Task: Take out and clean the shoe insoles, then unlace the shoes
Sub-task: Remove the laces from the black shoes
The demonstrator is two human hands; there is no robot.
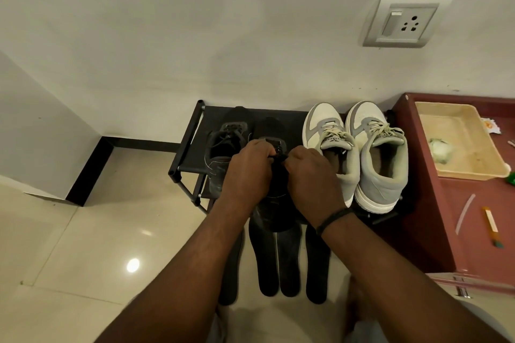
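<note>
A black shoe rack (192, 147) is standing by the wall, carrying two white shoes (359, 153) and two black shoes (223, 147). Four black insoles (289, 264) are lying on the floor below. The left hand (248, 167) and right hand (312, 175) are pinching the laces (277, 157) of the nearer black shoe.

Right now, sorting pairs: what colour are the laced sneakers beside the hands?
White and grey sneakers, head view.

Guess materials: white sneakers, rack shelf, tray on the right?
White sneakers: smooth white panels that look like synthetic leather, grey parts matte like suede, woven laces.
Rack shelf: dark sheet sagging between black tubes, probably fabric on metal or plastic poles.
Tray: beige, rigid moulded rim, likely plastic.
</note>
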